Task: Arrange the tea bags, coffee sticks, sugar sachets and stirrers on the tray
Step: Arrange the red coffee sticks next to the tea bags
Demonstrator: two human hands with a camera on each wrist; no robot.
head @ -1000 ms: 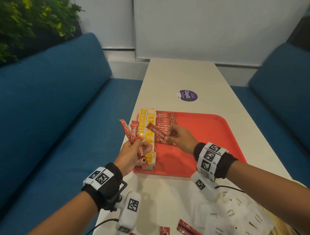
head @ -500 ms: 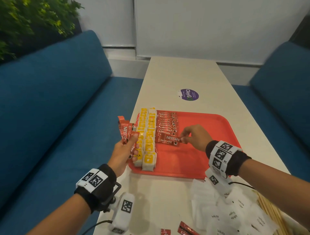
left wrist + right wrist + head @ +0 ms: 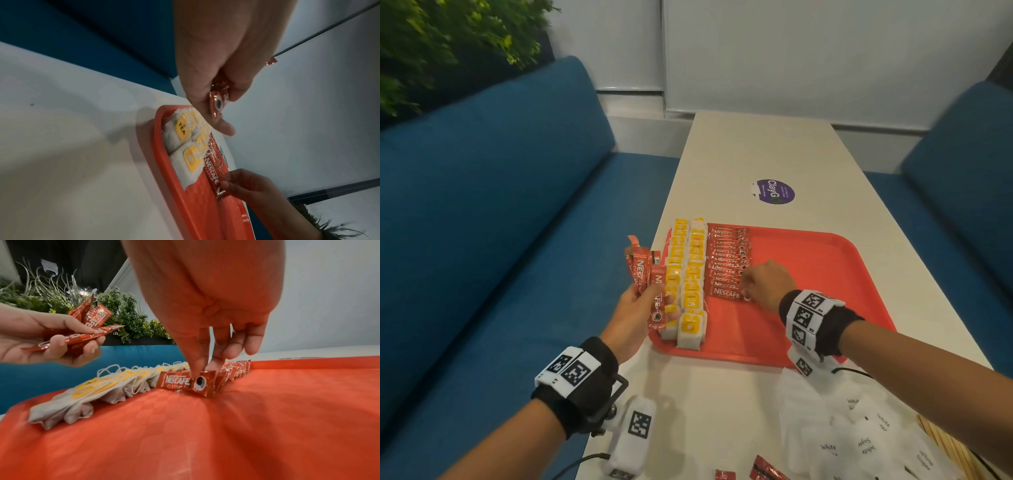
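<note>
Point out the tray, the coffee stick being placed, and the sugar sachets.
tray [image 3: 808, 270], head view, bare floor.
coffee stick being placed [image 3: 174, 382], right wrist view, printed face.
sugar sachets [image 3: 859, 442], head view, middle of the pile.

"NESCAFE CLASSIC" runs along the red coffee sticks [image 3: 185, 382] on the tray. The tea bags' [image 3: 182, 129] yellow tags read "TEA", the white sugar sachets [image 3: 866, 445] "White Sugar", and the purple table sticker [image 3: 774, 192] "ClayG".

Left hand [image 3: 222, 53]: grips coffee sticks [image 3: 219, 99] above tray edge.
Tray [image 3: 174, 183]: red; tea bags [image 3: 185, 146] lined along its rim.
Right hand [image 3: 252, 186]: pinches end of one stick [image 3: 212, 172] on tray.
</note>
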